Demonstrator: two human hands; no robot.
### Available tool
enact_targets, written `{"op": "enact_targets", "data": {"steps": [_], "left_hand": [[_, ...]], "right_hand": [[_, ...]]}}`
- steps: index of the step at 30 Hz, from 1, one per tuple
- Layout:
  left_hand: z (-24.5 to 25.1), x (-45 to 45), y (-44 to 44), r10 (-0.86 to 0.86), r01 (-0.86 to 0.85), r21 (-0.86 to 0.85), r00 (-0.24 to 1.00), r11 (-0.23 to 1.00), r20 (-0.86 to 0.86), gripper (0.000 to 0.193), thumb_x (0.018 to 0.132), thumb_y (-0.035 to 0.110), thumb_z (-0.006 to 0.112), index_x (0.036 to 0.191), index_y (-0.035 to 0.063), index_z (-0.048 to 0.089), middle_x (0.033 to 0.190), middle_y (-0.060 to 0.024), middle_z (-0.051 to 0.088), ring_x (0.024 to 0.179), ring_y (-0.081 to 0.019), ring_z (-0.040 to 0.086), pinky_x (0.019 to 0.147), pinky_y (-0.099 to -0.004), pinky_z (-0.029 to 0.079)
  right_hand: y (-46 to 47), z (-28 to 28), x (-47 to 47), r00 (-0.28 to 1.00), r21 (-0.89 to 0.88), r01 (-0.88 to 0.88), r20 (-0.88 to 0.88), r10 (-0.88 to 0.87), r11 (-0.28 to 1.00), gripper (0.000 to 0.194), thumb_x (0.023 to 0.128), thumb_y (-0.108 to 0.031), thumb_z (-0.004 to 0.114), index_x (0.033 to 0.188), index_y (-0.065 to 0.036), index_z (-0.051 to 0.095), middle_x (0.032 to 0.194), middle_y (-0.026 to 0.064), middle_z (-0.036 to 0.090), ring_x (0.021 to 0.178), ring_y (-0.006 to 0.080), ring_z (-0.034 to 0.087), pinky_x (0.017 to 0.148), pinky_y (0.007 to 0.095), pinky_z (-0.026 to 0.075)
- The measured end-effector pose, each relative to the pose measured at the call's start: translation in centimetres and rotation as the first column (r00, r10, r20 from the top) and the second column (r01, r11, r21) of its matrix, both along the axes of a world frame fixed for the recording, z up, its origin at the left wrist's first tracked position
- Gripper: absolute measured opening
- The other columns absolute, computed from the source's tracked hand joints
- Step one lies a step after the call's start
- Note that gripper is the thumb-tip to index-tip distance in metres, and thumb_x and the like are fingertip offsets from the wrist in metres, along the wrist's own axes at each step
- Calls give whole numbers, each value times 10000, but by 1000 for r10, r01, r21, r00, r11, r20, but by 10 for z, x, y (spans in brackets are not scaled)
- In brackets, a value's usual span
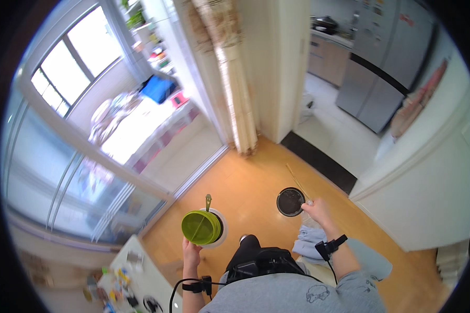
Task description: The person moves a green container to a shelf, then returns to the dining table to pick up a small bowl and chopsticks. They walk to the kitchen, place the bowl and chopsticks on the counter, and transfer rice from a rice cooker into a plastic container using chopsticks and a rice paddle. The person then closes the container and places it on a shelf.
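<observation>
My left hand (pixel 192 252) supports a stack from below and at its side. On top is a green round plastic basin (pixel 197 229), tilted, with a straight line across its inside. A green handle with small holes (pixel 208 201) sticks up behind it, and a white round rim (pixel 222 238) shows beneath. My right hand (pixel 319 213) grips the edge of a round black pan or bowl (pixel 290 202), whose inside looks dark. Thin wooden chopsticks (pixel 295 178) project forward from the same hand. Clear plastic (pixel 308 221) hangs by its fingers.
Wooden floor (pixel 246 184) lies ahead. A black threshold (pixel 317 162) leads to a kitchen with a grey refrigerator (pixel 384 70). Left are a sliding glass door (pixel 70 176) and a curtain (pixel 237 98). A cluttered white table (pixel 141 258) stands at lower left; grey-blue cloth (pixel 311 244) is beside me.
</observation>
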State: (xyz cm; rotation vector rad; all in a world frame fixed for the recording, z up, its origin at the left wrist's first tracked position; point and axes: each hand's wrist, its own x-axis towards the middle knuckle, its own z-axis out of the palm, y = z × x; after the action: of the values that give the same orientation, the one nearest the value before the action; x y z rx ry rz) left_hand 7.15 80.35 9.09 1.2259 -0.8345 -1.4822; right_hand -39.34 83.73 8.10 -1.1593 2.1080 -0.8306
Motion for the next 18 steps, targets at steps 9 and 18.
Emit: {"op": "enact_targets", "data": {"steps": [9,18], "left_hand": [[-35,-206,-249,-513,512,50,858,858,12,355,977,279,509,1287,110,474,1162,-34,580,1004,-155,595,755,-321,523],[-26,-472,-395,-775,766,121,629,631,57,358,986,275,491,1297,99,469,1147,-37,584,977,-142,597,748,-321,517]], "right_hand": [[-53,2,-125,924,-17,376,-62,-376,926,428,690,-384,668,684,43,657,606,229,602,592,357,624,545,431,470],[-81,-7,-283,749,-17,661,79,-658,750,329,715,-298,660,689,30,646,569,175,589,556,296,611,530,390,455]]}}
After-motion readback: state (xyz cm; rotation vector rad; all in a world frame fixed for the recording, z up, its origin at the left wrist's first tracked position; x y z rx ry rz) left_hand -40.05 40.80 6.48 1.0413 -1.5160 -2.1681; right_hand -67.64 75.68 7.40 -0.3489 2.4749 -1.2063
